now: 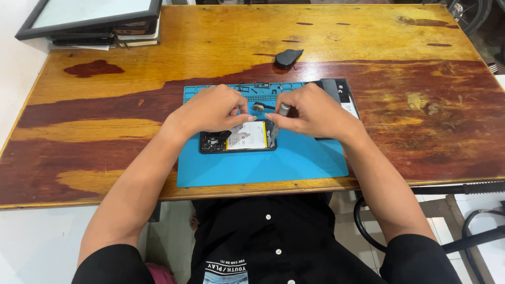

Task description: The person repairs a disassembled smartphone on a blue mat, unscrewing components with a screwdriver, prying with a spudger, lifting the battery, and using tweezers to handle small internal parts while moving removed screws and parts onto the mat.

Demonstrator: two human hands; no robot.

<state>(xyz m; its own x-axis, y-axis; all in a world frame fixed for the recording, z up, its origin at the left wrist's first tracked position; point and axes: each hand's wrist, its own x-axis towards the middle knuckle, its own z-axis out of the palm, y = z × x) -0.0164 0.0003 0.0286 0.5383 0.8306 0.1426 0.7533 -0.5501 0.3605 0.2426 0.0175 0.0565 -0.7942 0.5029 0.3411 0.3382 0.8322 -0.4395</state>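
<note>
- Opened phone (pixel 239 138), back cover off, lies flat on blue work mat (pixel 294 163) at front-centre of desk (pixel 158 68); pale battery w/ label shows in the middle, dark board section at its left end.
- Left hand (pixel 210 109) over phone's left/upper part, fingers curled, thumb + forefinger pressed together at the phone's top edge; what they pinch is too small to tell.
- Right hand (pixel 315 111) just beside it, fingers closed round a slim tool w/ metal grip (pixel 284 109), tip angled down to phone's right end.
- Hands nearly touching above the phone.
- Mat's far edge has small moulded compartments (pixel 252 88) w/ tiny dark parts in them.
- Dark flat panel (pixel 336 90), prob. the cover, at mat's right rear corner, partly under right hand.
- Black rounded pick-like piece (pixel 288 58) on bare wood behind mat, well apart.
- Framed board on stacked books (pixel 94 21) at far-left corner.
</note>
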